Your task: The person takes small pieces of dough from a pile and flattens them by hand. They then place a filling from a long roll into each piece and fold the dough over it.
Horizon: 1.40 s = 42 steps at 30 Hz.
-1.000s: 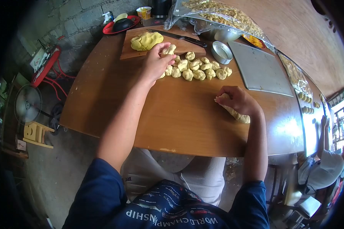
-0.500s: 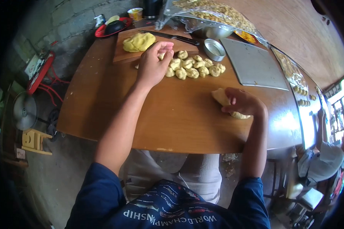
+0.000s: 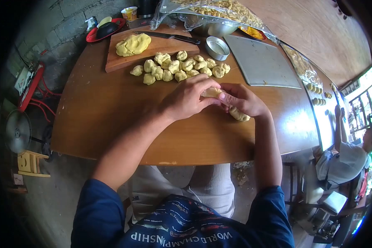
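Note:
Over the middle of the table, my left hand [image 3: 191, 97] and my right hand [image 3: 246, 101] meet, fingers curled. Between their fingertips is a pale yellow piece of dough [image 3: 211, 92], gripped by both. Another part of dough [image 3: 239, 115] shows beneath my right hand; whether the two are joined is hidden by my fingers. Just beyond my hands lies a loose group of small dough lumps [image 3: 180, 75]. A larger yellow dough mass [image 3: 133, 44] rests on a wooden cutting board [image 3: 111, 62], with a black-handled knife [image 3: 169, 36] along the board's back.
A round metal tin [image 3: 217, 48] and a flat grey metal tray [image 3: 262, 62] are at the back right. Behind them, a plastic-covered tray of yellowish pieces [image 3: 223, 10] stands over a metal bowl [image 3: 219, 29]. A red dish [image 3: 105, 32] sits back left. Another person [image 3: 345, 161] is at far right.
My left hand has moved from above the dough lumps toward me and right, meeting my right hand at the dough. My right hand has shifted left. The view has also moved slightly.

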Each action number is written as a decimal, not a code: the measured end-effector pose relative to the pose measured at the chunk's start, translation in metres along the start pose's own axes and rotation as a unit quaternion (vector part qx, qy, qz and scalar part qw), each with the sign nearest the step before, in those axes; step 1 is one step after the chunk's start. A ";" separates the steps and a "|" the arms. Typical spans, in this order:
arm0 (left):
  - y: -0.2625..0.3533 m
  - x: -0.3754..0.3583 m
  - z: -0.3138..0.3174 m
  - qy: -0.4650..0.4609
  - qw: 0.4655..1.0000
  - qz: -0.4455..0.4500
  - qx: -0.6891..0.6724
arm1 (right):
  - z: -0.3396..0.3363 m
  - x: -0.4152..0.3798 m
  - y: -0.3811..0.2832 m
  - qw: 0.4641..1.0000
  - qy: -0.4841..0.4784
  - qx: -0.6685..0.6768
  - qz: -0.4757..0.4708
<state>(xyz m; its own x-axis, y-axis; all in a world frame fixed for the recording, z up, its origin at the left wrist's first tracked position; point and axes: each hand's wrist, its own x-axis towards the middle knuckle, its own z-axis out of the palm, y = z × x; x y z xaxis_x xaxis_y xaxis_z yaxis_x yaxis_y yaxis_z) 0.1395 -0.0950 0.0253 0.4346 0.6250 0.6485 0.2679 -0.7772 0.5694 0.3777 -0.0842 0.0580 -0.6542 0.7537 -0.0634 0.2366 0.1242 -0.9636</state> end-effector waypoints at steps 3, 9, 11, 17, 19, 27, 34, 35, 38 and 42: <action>0.002 0.000 -0.006 0.000 1.000 0.000 -0.009 | 0.003 0.004 -0.003 0.996 0.015 -0.077 0.035; 0.014 0.003 -0.015 -0.043 0.942 -0.210 -0.257 | 0.008 0.001 -0.001 0.999 0.033 -0.011 -0.005; 0.005 0.002 -0.013 -0.037 0.927 -0.223 -0.299 | 0.012 0.002 -0.004 0.997 0.043 0.064 0.012; 0.007 -0.001 -0.005 0.012 0.984 -0.046 -0.171 | 0.006 0.006 0.013 0.993 0.029 0.113 0.006; 0.006 -0.001 -0.003 0.017 0.999 0.040 -0.009 | 0.022 0.001 0.000 0.989 0.086 0.122 0.017; 0.011 0.000 -0.006 0.035 0.997 0.060 0.016 | 0.026 0.006 -0.008 0.998 0.043 0.033 -0.032; 0.023 0.003 -0.008 0.030 0.989 -0.065 -0.127 | 0.034 0.004 -0.005 0.978 0.080 0.175 -0.083; 0.022 0.005 -0.009 0.048 0.990 -0.059 -0.122 | 0.032 0.004 -0.005 0.978 0.079 0.175 -0.086; 0.024 0.011 -0.010 0.059 0.996 -0.008 -0.063 | 0.024 -0.002 -0.005 0.971 0.063 0.197 -0.118; -0.024 0.015 -0.023 0.143 0.989 -0.029 -0.009 | 0.016 -0.017 -0.002 0.907 -0.034 0.278 -0.314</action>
<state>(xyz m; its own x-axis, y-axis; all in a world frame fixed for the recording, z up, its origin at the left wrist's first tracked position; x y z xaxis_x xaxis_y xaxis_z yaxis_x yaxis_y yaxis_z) 0.1199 -0.0650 0.0327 0.1576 0.6653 0.7298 0.2689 -0.7400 0.6165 0.3770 -0.1075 0.0565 -0.5821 0.6035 0.5449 -0.5841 0.1558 -0.7966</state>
